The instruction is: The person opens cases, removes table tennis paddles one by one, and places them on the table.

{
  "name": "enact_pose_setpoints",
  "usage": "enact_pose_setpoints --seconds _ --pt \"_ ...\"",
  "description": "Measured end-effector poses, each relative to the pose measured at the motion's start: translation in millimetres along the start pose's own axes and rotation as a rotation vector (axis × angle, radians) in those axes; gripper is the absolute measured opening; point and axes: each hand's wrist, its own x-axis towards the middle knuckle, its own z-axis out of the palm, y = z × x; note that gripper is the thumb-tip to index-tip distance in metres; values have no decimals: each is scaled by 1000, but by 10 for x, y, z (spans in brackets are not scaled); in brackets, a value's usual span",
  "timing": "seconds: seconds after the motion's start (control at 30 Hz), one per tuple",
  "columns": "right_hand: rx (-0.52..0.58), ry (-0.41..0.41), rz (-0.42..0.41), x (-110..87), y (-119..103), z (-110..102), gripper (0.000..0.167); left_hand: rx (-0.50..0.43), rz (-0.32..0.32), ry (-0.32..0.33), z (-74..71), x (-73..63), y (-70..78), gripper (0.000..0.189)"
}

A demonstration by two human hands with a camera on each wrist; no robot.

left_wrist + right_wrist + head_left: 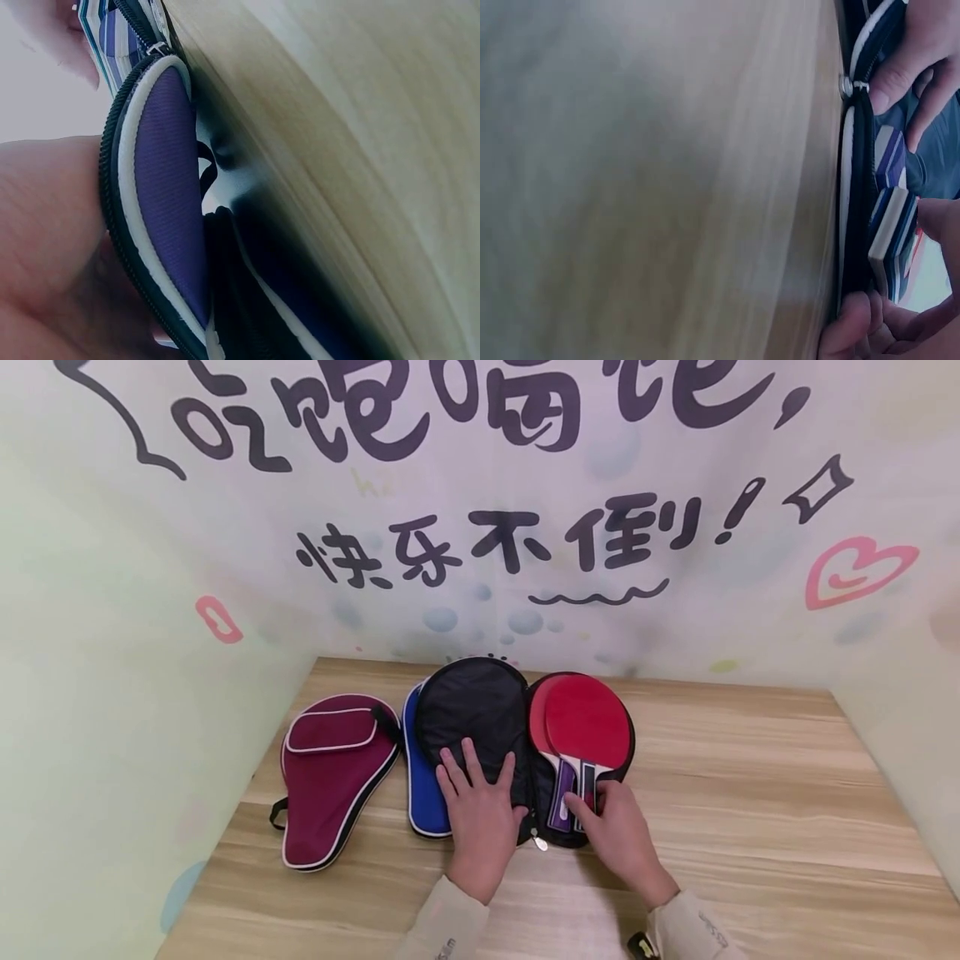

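Observation:
Two red table tennis paddles lie overlapped in the right half of an opened zip case. One has a purple handle, the other a dark striped handle. My right hand grips the dark handle, its thumb on the near face and its fingers along the right side. With fingers spread, my left hand presses on the black lining of the case's left half. In the left wrist view the case's purple outer side shows white piping and a black zipper.
A blue case lies partly under the opened one. Left of it is a maroon paddle case with a small front pocket and a black strap. All rest on a wooden table against a wall with dark lettering.

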Motion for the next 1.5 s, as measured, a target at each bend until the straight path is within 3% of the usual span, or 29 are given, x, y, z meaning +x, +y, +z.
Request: enact_pose_setpoints --seconds 0.23,0.47,0.6,0.93,1.1,1.2,1.4,1.5 --pt "-12 49 -6 -23 4 -16 18 -6 1 -18 19 6 2 81" --pt "23 109 55 -65 22 -159 32 7 -1 -10 16 31 1 81" --pt "47 179 62 -104 34 -218 29 7 -3 -19 5 35 -4 81" --pt "4 327 -21 -135 277 -456 29 33 -16 -24 -42 39 -34 81" --pt "-4 416 16 -99 531 -748 26 25 -14 -24 -54 44 -37 81" --pt "-57 432 64 -38 743 -1033 28 21 -22 -32 -55 40 -35 81" --pt "-178 286 214 96 1265 -1752 53 8 -19 -37 -22 18 -6 81" --pt "-192 255 269 164 1483 -2026 59 12 -12 -40 -11 12 3 81"
